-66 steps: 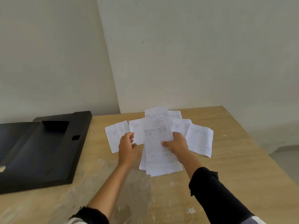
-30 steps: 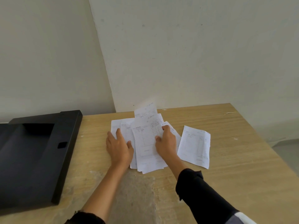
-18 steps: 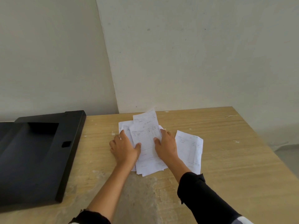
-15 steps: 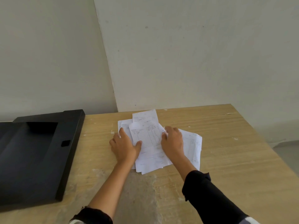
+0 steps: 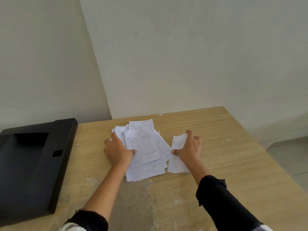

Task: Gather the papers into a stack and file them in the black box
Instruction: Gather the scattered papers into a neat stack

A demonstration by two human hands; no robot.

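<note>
Tabletop [image 5: 216, 147] carries everything here, pale wood with a scuffed grey patch below the wrists. Off to the outer side of the left fingers lies the black box [image 5: 33, 164], open and holding no paper that can be seen, well apart from the work. Between the two hands sits the loose stack [image 5: 145, 157], its sheets fanned and skewed, corners jutting past the fingertips towards the wall and back towards the wrists. The left hand [image 5: 117, 151] lies flat on the stack's left edge, fingers [image 5: 115, 136] spread narrow and the thumb pressing the top sheet, pinning more than gripping. The right hand [image 5: 189, 147] has its fingers [image 5: 190, 133] curled over the far end of a single stray sheet [image 5: 177, 158], thumb tucked on the inner edge, so that sheet looks pinched and partly lifted, just beside the stack.

Judged from this, the gathering is not yet finished. Doing it well likely means sliding the stray sheet under the thumb side onto the stack, keeping the left palm down so nothing fans out, then squaring the edges against the tabletop before any carry to the box.
</note>
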